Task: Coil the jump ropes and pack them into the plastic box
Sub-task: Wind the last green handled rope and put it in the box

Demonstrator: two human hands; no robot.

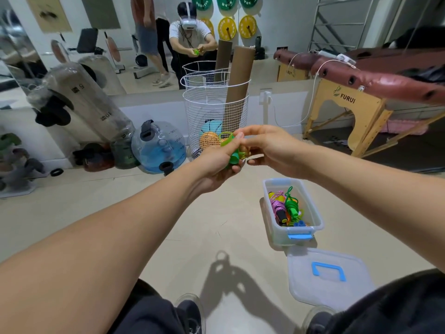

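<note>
I hold a green jump rope (233, 157) in front of me at chest height. My left hand (218, 162) grips its green handles and the bundled cord from below. My right hand (267, 145) pinches the thin green cord at the top of the bundle, where a small loop (225, 135) stands up. Below and to the right, the clear plastic box (313, 214) with blue latches stands open on the floor. Inside it lie a pink coiled rope (277, 201), a green coiled rope (291, 203) and a blue handle (299, 223).
The box's clear lid (330, 278) with a blue handle lies on the floor near my right knee. A white wire basket (214, 112) with balls and a cardboard tube stands ahead by the mirror wall. Water bags sit left, a massage table (375, 78) right.
</note>
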